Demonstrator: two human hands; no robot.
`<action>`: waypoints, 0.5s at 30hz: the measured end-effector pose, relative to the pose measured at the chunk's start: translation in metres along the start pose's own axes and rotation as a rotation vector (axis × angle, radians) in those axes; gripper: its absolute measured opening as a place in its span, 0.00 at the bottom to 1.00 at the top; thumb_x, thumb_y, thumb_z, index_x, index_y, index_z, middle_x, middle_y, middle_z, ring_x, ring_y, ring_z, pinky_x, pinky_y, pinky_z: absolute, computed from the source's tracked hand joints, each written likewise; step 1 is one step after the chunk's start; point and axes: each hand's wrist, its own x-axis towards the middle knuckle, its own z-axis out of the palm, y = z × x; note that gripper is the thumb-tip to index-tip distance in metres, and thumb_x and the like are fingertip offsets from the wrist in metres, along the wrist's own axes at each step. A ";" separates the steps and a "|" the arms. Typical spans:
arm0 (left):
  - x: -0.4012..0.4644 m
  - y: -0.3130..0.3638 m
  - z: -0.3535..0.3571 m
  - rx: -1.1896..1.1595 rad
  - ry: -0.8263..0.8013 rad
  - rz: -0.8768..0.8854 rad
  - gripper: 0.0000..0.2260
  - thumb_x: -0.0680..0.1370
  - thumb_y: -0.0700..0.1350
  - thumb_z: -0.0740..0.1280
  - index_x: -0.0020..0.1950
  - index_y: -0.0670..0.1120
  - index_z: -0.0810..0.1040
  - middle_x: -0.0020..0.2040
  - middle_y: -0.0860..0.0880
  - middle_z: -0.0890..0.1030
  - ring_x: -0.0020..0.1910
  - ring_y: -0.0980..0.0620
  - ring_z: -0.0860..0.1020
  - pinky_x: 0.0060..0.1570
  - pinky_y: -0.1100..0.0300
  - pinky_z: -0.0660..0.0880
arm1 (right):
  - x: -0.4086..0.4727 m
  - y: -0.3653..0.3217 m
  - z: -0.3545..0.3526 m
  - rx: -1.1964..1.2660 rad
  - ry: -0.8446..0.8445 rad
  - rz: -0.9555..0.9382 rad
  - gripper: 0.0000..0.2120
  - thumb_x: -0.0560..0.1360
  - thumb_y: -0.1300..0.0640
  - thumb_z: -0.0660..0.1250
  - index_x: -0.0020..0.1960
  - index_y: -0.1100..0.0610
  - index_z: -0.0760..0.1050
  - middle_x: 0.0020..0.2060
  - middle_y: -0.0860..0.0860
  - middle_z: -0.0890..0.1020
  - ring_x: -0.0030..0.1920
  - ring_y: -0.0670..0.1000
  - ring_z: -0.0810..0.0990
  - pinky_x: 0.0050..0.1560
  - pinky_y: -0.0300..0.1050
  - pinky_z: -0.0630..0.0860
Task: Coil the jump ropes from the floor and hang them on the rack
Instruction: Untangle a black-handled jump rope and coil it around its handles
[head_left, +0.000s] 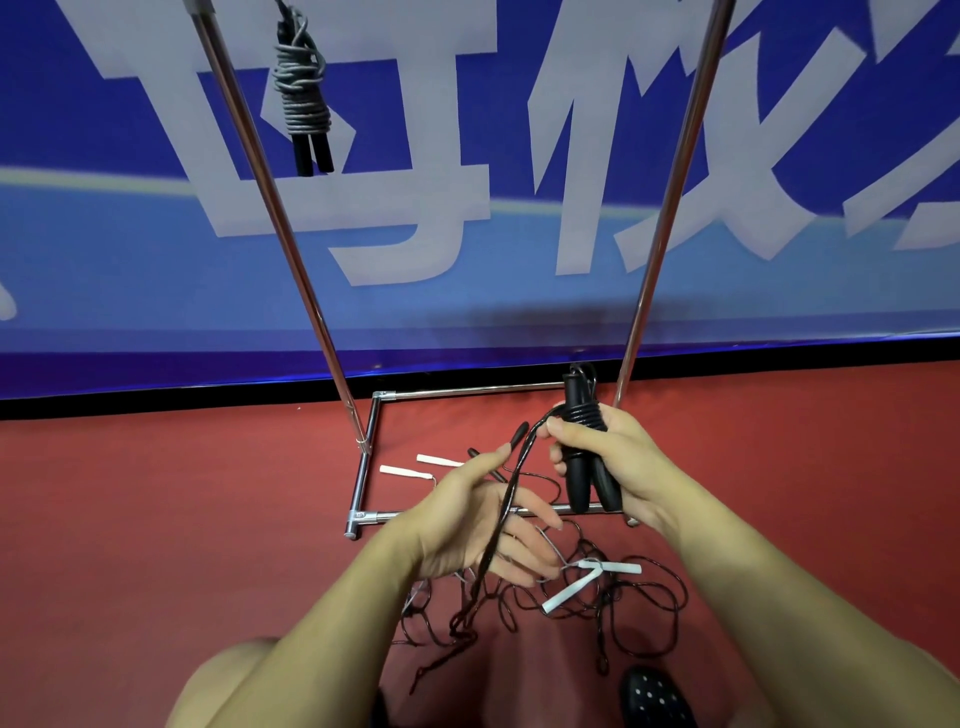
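The right hand (613, 457) grips the black handles (584, 467), while the open left hand (483, 525) only guides the cord (498, 525) (snarled below), so wraps may snag.

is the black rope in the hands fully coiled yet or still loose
Still loose. A few turns wrap the black handles in the right hand; the black rope trails across the left hand to the floor.

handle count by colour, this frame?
Black handles: 5 — 2 hanging on the rack, 2 in the right hand, 1 on the floor
White handles: 4 — on the floor at
Total: 9
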 end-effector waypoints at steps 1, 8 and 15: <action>0.000 -0.001 0.000 -0.015 -0.042 -0.018 0.39 0.79 0.71 0.51 0.62 0.38 0.79 0.57 0.31 0.81 0.63 0.32 0.77 0.60 0.43 0.77 | 0.000 0.000 0.000 0.016 0.009 -0.010 0.15 0.77 0.63 0.72 0.59 0.71 0.76 0.43 0.57 0.85 0.39 0.52 0.81 0.40 0.44 0.80; 0.003 -0.006 0.005 -0.057 -0.141 -0.031 0.39 0.80 0.71 0.52 0.70 0.39 0.74 0.71 0.29 0.71 0.73 0.32 0.70 0.63 0.40 0.69 | 0.007 -0.001 -0.003 0.125 0.091 -0.081 0.19 0.76 0.58 0.72 0.61 0.69 0.78 0.45 0.57 0.85 0.39 0.52 0.80 0.39 0.42 0.80; 0.012 -0.009 0.005 -0.046 0.052 0.166 0.22 0.86 0.52 0.53 0.66 0.39 0.78 0.63 0.32 0.80 0.64 0.37 0.80 0.65 0.44 0.76 | 0.011 -0.003 -0.012 0.169 0.211 -0.116 0.15 0.78 0.60 0.71 0.62 0.65 0.77 0.58 0.56 0.85 0.42 0.50 0.82 0.41 0.43 0.80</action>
